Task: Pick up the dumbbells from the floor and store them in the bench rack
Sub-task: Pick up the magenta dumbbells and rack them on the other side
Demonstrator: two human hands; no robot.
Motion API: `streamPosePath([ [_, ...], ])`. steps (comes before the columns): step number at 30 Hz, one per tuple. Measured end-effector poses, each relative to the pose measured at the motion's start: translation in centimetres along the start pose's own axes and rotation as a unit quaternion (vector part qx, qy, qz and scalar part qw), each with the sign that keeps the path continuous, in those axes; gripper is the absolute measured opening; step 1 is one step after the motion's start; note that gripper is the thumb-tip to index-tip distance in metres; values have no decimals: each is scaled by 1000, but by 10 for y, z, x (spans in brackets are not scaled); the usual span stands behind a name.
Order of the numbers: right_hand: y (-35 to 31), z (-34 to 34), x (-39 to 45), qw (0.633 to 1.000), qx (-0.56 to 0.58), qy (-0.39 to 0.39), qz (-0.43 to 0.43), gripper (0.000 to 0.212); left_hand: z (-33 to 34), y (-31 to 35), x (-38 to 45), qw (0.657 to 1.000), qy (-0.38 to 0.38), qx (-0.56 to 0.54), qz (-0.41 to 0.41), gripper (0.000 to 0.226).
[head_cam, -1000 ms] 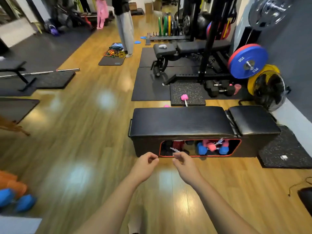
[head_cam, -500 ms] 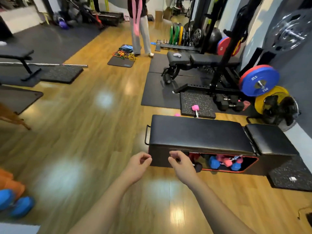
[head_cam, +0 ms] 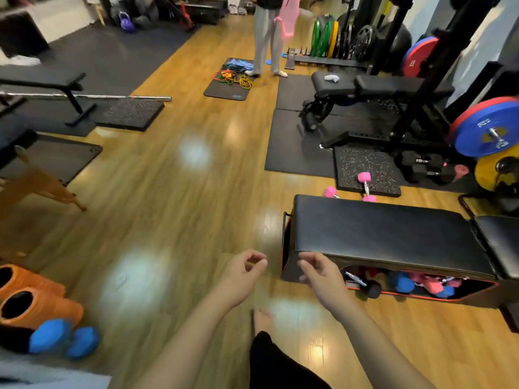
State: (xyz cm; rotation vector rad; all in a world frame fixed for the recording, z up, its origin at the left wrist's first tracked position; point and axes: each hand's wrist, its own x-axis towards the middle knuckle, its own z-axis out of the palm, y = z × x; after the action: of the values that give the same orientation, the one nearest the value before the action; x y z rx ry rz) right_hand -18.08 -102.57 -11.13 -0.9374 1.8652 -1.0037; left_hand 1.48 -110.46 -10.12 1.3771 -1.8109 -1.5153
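A black padded bench [head_cam: 379, 234] stands on the right, and its red-rimmed rack opening [head_cam: 421, 284] holds several blue, pink and black dumbbells. A pink dumbbell [head_cam: 366, 186] lies on the floor behind the bench, and another pink end [head_cam: 329, 191] shows beside it. A blue dumbbell [head_cam: 63, 336] lies at the lower left by the orange rollers. My left hand [head_cam: 241, 273] and my right hand [head_cam: 320, 272] hover empty in front of me, fingers loosely curled, the right one near the bench's left corner.
Orange foam rollers [head_cam: 31, 299] sit at the lower left. A person [head_cam: 269, 35] stands at the back by a mat with coloured bands [head_cam: 233, 77]. A power rack with an incline bench [head_cam: 379, 88], weight plates [head_cam: 486, 127] and black dumbbells [head_cam: 427, 167] fills the right. A barbell [head_cam: 112, 96] lies at the left.
The view has swung left, so the bench has slid to the right of the frame. Both hands stay empty and raised, and the blue dumbbell at the lower left is nearer.
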Motion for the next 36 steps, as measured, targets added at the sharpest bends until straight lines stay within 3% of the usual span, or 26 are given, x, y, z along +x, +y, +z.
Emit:
streamPosePath([
  [8,-37,31,152,999,-40,-25,-20,15,-65,17,140,999,1,37,-12,6],
  [14,-82,30,250,997,-57,-18,-41,16,-85,50,255,997,-44,61,-4,6],
  [19,-94,12,316,999,-24,38,-6,16,-79,70,350,997,-59,56,15,7],
  [27,-93,-9,403,989,14,135,64,12,-61,87,483,981,-178,78,21,9],
  [36,-129,-21,537,939,139,280,145,10,-61,149,674,942,-296,134,82,8],
])
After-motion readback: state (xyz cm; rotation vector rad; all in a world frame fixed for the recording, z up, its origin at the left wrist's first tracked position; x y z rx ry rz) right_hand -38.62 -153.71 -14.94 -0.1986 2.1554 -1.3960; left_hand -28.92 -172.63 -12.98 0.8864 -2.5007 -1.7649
